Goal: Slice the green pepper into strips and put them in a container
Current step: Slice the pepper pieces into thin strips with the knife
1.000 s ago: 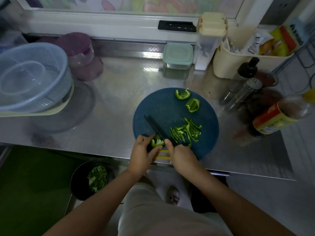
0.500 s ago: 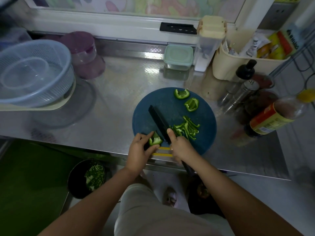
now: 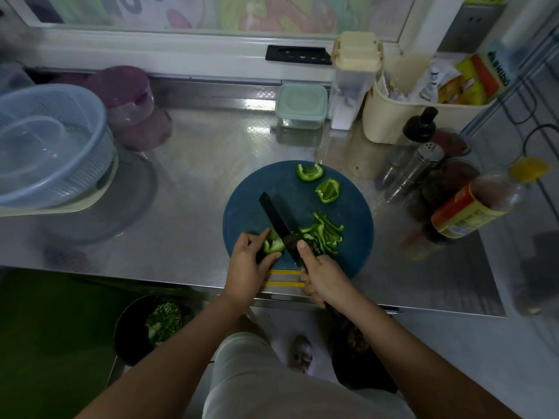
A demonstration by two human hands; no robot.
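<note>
Altogether three pepper chunks (image 3: 328, 190), one knife (image 3: 278, 220).

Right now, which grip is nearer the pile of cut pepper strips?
Right. The right grip, holding the knife, sits just beside the strip pile at its near edge; the left grip is across the blade from it, holding the uncut pepper piece.

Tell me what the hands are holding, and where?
The right hand grips the knife by its handle end. The left hand pinches the pepper piece at its left side.
</note>
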